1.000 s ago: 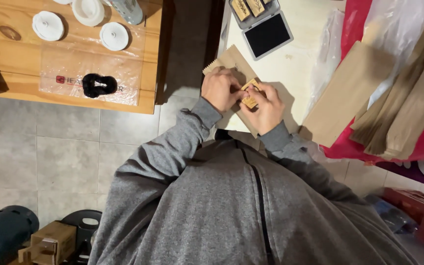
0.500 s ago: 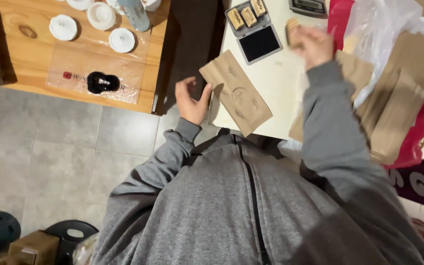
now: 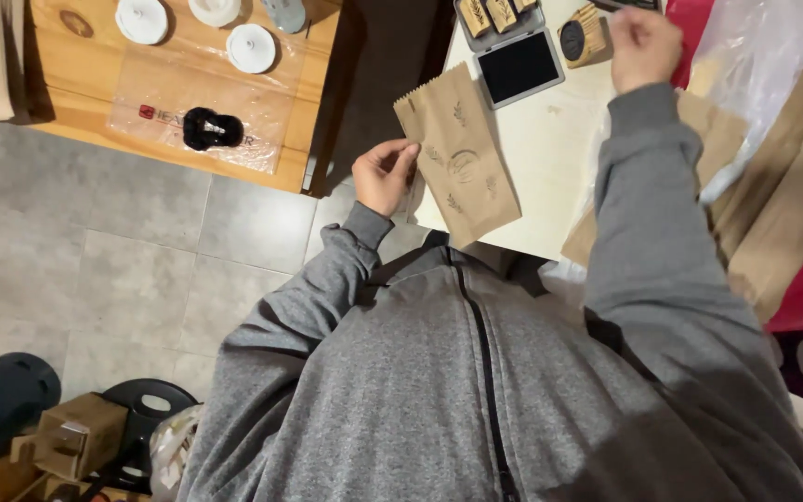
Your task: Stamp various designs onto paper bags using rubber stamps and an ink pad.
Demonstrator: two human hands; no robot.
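A flat brown paper bag with a serrated top edge and faint stamped leaf and circle marks [image 3: 457, 153] lies at an angle on the white tabletop [image 3: 550, 149], its lower end at the table's near edge. The left hand [image 3: 385, 175] pinches the bag's left edge between thumb and fingertips. The right hand [image 3: 643, 46] is well apart from it, raised at the far side of the table, curled into a loose fist just beside a round wooden stamp with a dark face [image 3: 580, 37] — whether the fingers actually touch the stamp cannot be told.

Versus half a second ago: the bag lies in nearly the same place and the left hand stays at its left edge; the right arm stays stretched out, the hand now beside the stamp rather than over the stack of brown bags [image 3: 792, 214].

Black ink pad in an open grey case [image 3: 519, 67] sits between bag and stamp. The case's top and the small stamps in it are cut off by the frame edge. Right palm hidden.
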